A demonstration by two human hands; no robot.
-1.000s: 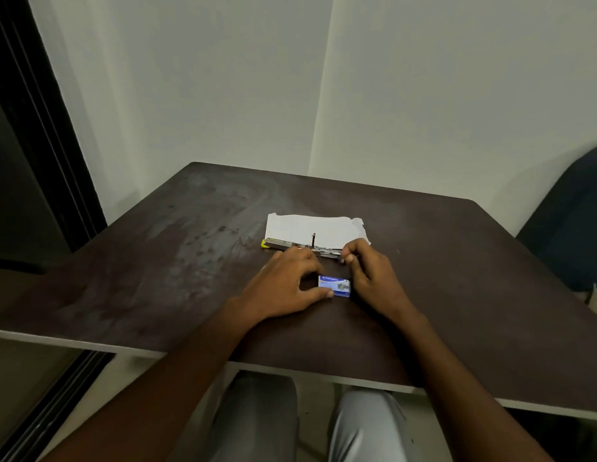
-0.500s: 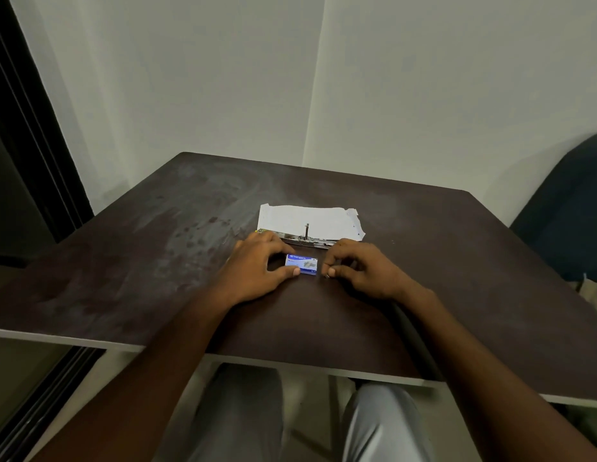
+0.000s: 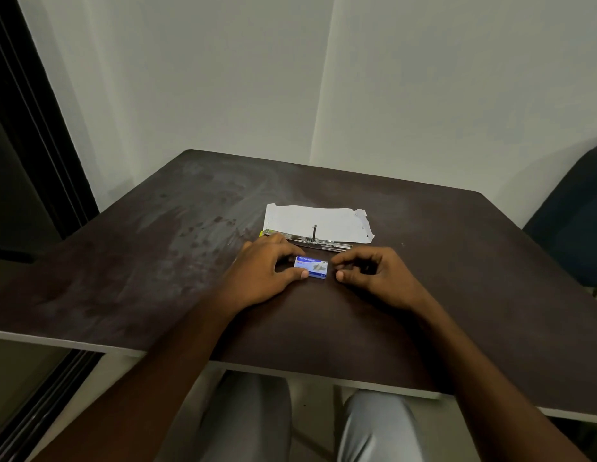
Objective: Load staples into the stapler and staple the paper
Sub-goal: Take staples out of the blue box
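The left hand (image 3: pixel 263 271) is gripping the staple box (image 3: pixel 312 266) on the surface (image 3: pixel 457 261); the right hand (image 3: pixel 373 278) is curling its fingers on nothing visible just right of the box. Just behind the box, the opened stapler (image 3: pixel 320 244) is lying along the near edge of the paper (image 3: pixel 317 218), with the left hand partly covering it.

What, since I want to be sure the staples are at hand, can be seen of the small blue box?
The blue box is a small, flat rectangular carton, cardboard by the look, with white lettering and a staple picture on top. It lies flat, apparently closed, on the dark table, just nearer than the opened stapler. The left hand pinches its left end, thumb on the near edge. The right hand, fingers curled, sits just off its right end, seemingly not touching.
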